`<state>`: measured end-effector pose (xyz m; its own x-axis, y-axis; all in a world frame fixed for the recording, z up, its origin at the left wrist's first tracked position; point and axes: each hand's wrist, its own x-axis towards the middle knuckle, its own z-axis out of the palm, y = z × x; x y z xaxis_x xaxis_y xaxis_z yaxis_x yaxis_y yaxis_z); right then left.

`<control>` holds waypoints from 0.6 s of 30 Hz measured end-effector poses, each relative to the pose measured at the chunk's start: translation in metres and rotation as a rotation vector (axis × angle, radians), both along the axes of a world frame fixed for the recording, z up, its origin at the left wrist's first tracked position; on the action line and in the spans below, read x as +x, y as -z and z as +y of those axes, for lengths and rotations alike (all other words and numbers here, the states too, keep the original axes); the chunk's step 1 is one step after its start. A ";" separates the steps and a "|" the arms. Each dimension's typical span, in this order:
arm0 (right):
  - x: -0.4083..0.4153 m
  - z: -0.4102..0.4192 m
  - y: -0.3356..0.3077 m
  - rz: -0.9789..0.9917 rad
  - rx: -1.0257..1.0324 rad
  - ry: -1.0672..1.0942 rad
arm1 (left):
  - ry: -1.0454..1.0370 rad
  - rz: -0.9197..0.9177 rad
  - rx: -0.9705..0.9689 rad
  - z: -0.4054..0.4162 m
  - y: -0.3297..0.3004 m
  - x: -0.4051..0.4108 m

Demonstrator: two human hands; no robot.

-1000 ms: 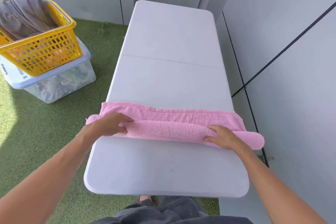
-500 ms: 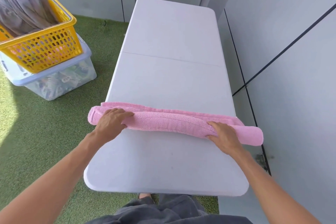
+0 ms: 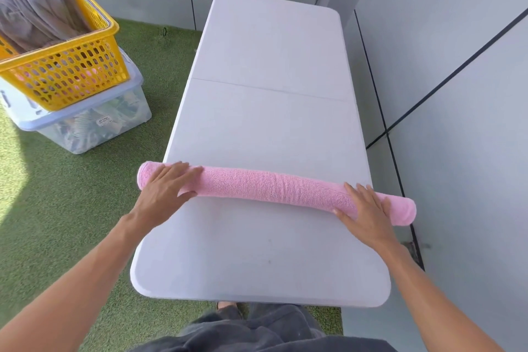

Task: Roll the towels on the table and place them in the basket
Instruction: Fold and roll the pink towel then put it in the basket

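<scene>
Bright, even daylight; a sunlit patch glares on the grass (image 3: 11, 180) at far left. Shadows are soft. Wide-angle bending shows at the edges, and detail seems slightly soft.

Beyond the fingers (image 3: 183, 171), the white surface (image 3: 271, 128) lies bare all the way to its far end, open to a reach. Across it, directly under both palms, the pink towel roll (image 3: 271, 187) forms a low barrier from edge to edge, overhanging both sides. Right of the right-hand fingers (image 3: 363, 194), a grey wall (image 3: 457, 94) stands close. Far left of the fingers, a yellow basket (image 3: 71, 74) sits atop a clear bin (image 3: 94, 126), with green turf (image 3: 85, 194) between.
</scene>
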<state>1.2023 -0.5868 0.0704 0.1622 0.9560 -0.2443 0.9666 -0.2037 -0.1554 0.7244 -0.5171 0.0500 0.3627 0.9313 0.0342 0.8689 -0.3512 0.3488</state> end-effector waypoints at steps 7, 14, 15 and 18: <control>-0.011 0.000 -0.002 -0.111 0.010 0.170 | -0.209 0.102 -0.086 0.006 -0.015 0.027; -0.113 -0.010 -0.007 -0.066 -0.065 0.337 | -0.390 0.086 -0.288 -0.040 -0.030 0.088; -0.128 -0.008 -0.007 0.009 -0.087 0.355 | -0.391 0.059 -0.342 -0.046 -0.030 0.102; -0.157 -0.003 -0.010 0.317 -0.133 0.328 | -0.433 -0.049 -0.521 -0.059 -0.030 0.143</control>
